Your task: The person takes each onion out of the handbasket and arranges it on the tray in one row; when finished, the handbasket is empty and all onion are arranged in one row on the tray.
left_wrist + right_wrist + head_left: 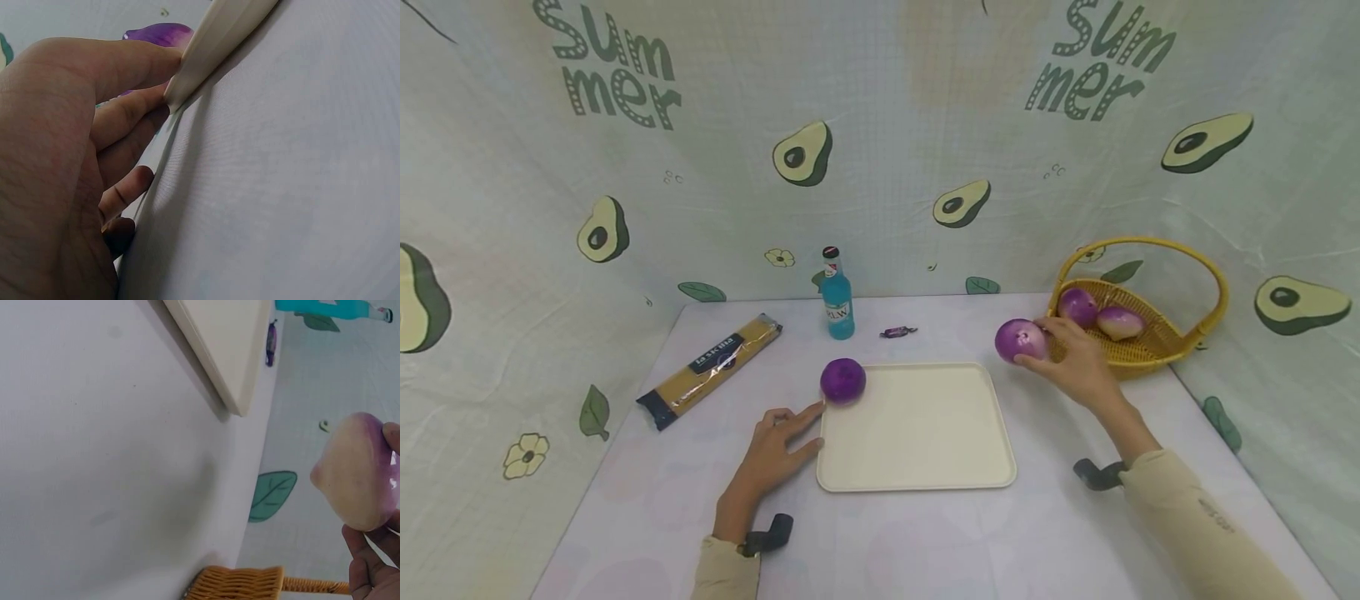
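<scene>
My right hand (pixel 1078 362) grips a purple-and-white turnip (pixel 1021 341) between thumb and fingers, just left of the basket. The right wrist view shows the pale, pointed underside of that turnip (pixel 356 472) and only part of the hand. Against the left rim of a cream rectangular tray (pixel 917 427) rest the fingertips of my left hand (pixel 775 450), thumb and forefinger spread apart. A deep purple turnip (pixel 842 382) sits at the tray's upper left corner. In the left wrist view the fingers meet the tray's edge (pixel 209 53), partly hiding the turnip (pixel 159 34) behind.
A yellow wicker basket (pixel 1138 354) with a tall handle holds two more turnips at the right. Behind the tray stand a blue bottle (pixel 837 300) and a small wrapped candy (pixel 898 332). A pack of spaghetti (pixel 711 371) lies at the left. A printed cloth hangs behind the table.
</scene>
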Demonstrator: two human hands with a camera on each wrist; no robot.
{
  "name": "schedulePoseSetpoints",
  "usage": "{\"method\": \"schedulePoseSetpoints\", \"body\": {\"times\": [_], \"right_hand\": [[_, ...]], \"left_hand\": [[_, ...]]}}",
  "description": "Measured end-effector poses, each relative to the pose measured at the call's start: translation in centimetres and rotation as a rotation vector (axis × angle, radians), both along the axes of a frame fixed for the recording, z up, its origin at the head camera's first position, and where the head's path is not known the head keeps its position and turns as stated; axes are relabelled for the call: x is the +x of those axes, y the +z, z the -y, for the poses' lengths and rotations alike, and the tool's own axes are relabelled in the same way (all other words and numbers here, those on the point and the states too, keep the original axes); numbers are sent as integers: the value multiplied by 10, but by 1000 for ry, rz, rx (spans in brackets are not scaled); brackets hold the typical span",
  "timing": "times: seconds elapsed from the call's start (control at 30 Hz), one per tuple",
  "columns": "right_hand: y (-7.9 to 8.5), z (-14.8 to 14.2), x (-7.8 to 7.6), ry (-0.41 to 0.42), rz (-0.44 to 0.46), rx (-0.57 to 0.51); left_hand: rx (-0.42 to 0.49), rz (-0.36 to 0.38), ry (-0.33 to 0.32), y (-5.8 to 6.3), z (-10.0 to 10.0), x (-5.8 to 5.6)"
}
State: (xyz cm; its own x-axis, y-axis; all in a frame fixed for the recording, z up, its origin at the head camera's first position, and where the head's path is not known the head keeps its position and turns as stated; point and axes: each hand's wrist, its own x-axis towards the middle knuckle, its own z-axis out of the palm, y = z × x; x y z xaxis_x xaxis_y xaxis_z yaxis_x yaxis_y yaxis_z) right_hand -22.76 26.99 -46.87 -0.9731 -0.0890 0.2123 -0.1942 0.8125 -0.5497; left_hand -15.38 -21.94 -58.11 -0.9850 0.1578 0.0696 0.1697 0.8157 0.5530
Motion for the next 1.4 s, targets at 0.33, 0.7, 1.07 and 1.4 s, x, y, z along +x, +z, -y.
{"method": "schedulePoseSetpoints", "body": {"times": [0.33,0.7,1.07,1.4], "right_hand": [[-4,14,2,30,14,1],[-11,26,2,66,-22,-30],[-15,37,3,106,-40,-55],[-18,47,4,128,-26,-57]], "left_hand": [[10,25,9,0,0,0],[29,-17,-20,-1,0,0],[27,-29,-29,-2,2,-1],[32,-38,-33,-2,2,-1]]}}
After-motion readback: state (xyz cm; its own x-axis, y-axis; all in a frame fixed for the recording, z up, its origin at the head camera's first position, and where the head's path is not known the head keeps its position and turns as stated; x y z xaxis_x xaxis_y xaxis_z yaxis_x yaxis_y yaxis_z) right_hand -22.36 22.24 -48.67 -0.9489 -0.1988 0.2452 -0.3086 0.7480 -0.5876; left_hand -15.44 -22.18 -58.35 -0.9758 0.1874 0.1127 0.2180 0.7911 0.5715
